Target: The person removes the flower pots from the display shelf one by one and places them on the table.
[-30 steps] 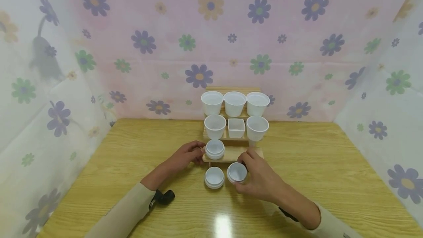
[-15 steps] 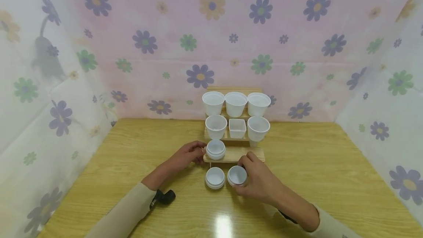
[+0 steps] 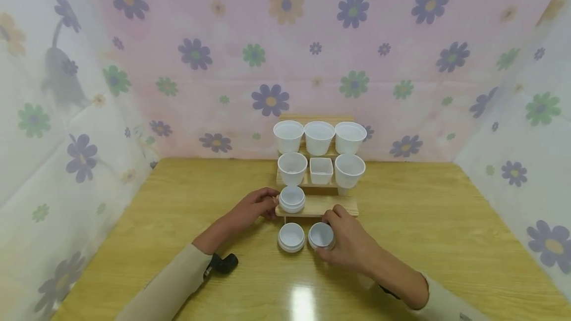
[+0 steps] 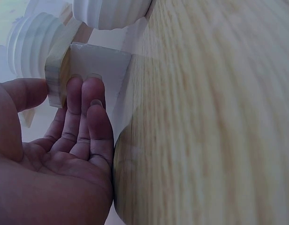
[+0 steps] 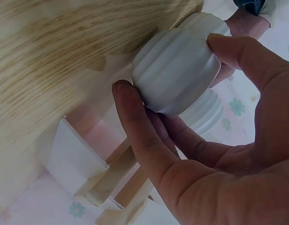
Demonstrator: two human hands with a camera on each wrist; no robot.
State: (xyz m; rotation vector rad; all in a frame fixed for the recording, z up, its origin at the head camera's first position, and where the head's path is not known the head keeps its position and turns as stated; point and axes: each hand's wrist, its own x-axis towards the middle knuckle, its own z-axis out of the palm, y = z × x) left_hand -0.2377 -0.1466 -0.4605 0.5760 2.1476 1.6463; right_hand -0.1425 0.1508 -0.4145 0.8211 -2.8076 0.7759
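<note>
My right hand [image 3: 352, 244] grips a small white ribbed pot [image 3: 322, 236] low over the table, thumb on one side and fingers on the other. A matching white pot [image 3: 292, 238] stands just left of it, in front of the wooden tiered stand [image 3: 327, 205]. On the stand's lowest step, at the left end, sits another ribbed pot [image 3: 292, 199]. My left hand [image 3: 252, 209] holds that end of the stand. In the left wrist view, its thumb touches the wooden plank [image 4: 57, 79] and its fingertips reach the white side support [image 4: 100, 61] underneath.
Three taller white pots [image 3: 319, 137] line the top step. Two round pots and a square white pot [image 3: 321, 171] between them occupy the middle step. The wood-grain table [image 3: 428, 217] backs onto a flowered cloth [image 3: 223, 63]. A black device [image 3: 224, 264] is at the left cuff.
My right hand has lowered its pot slightly, bringing it level with the pot on its left. My left hand has stayed at the stand's end.
</note>
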